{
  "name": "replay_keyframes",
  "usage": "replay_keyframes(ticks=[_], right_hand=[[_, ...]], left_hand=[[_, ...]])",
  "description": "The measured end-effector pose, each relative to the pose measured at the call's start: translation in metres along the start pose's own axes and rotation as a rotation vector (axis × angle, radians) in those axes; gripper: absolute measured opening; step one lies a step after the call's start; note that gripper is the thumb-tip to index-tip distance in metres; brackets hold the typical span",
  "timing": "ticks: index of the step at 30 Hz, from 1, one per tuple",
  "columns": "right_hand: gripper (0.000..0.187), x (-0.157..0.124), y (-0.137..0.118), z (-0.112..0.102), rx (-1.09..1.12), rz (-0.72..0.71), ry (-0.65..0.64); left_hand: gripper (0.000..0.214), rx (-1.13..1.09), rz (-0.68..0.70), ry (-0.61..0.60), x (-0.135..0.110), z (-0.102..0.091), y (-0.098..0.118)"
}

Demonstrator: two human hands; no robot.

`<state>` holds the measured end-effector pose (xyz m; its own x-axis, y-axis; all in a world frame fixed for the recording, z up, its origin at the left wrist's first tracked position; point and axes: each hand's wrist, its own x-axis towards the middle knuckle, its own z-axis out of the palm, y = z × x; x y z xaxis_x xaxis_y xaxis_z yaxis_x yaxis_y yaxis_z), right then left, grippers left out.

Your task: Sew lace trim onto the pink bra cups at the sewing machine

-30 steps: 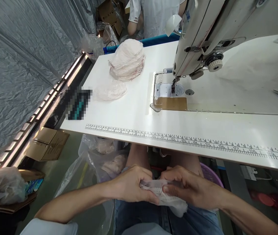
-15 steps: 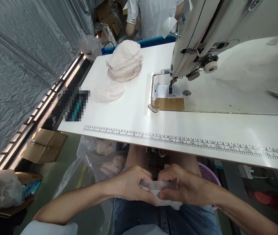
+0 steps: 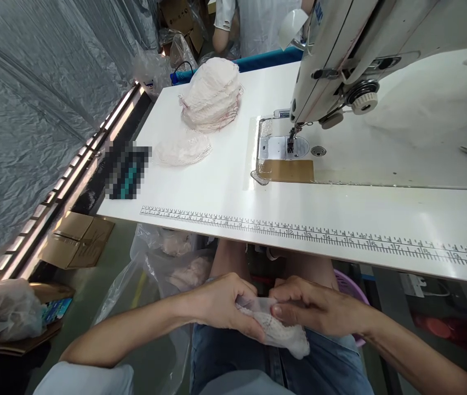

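Note:
Over my lap, below the table's front edge, both hands pinch one small white lace piece point(image 3: 278, 333). My left hand point(image 3: 225, 304) grips its left side with curled fingers. My right hand point(image 3: 311, 307) holds the right side between thumb and fingers. The lace hangs down onto my jeans. On the white table point(image 3: 225, 186) a stack of similar pale pink lace cups point(image 3: 212, 93) stands at the far left, with a single lace piece point(image 3: 182, 151) in front of it. The sewing machine point(image 3: 365, 49) stands to the right, its needle point(image 3: 290, 144) over the plate.
A ruler strip point(image 3: 311, 236) runs along the table's front edge. A plastic bag of lace pieces point(image 3: 176, 263) hangs below the table at left. Cardboard boxes point(image 3: 77, 241) lie on the floor. Another person in white point(image 3: 254, 22) stands beyond the table. A purple basket point(image 3: 351, 288) sits by my right knee.
My hands have stayed over my lap and reworked their grip. More of the lace piece now hangs out below my right hand.

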<state>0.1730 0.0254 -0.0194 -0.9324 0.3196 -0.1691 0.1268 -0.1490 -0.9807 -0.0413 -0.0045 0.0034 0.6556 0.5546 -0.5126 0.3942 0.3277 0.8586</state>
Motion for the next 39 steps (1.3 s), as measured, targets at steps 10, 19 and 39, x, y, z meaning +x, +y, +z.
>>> replay_keyframes(ticks=[10,19,39], right_hand=[[0.036,0.0,0.007,0.004,-0.039,-0.017,0.009],[0.031,-0.003,0.006,0.005,-0.033,-0.034,0.029],[0.033,-0.013,-0.002,0.003,0.006,0.107,0.079]], left_hand=[[0.041,0.066,-0.06,-0.039,0.001,-0.001,-0.004],[0.027,-0.017,-0.091,-0.013,-0.009,-0.009,0.0],[0.019,0.006,-0.022,0.13,-0.018,-0.012,0.002]])
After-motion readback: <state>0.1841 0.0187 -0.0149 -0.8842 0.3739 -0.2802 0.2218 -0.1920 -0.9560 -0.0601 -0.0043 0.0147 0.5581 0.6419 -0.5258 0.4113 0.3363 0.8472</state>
